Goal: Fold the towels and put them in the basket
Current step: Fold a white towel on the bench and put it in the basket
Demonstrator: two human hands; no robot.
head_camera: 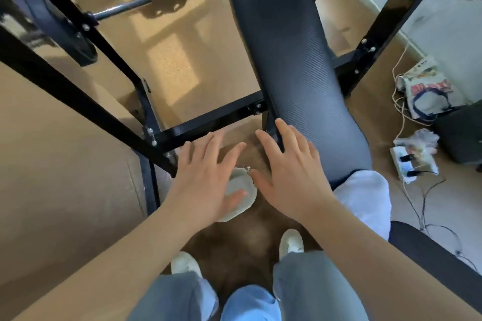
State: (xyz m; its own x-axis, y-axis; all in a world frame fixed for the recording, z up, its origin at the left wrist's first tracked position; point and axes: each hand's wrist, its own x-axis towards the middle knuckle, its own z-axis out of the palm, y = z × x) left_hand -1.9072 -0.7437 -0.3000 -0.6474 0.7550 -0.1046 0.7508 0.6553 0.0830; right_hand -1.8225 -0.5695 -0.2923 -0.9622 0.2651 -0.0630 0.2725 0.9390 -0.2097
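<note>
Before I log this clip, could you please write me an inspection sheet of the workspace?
Surface: brown fuzzy rug on tan floor.
Job's things: pale folded cloth under the left hand; white towel on the padded bench; basket: nothing seen.
Clutter: printed bag, crumpled plastic.
Hands: left hand and right hand open, fingers spread, holding nothing.
Cables: power strip with plugs, loose cords.
Surroundings: black rack frame, weight plate.

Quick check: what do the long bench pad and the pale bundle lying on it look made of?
Long dark bench pad: likely vinyl or faux leather over foam; fine ribbed texture, soft sheen. Pale bundle: soft cloth, probably a towel; matte, rounded folds. Black frame bar: painted metal; glossy, bolted.
</note>
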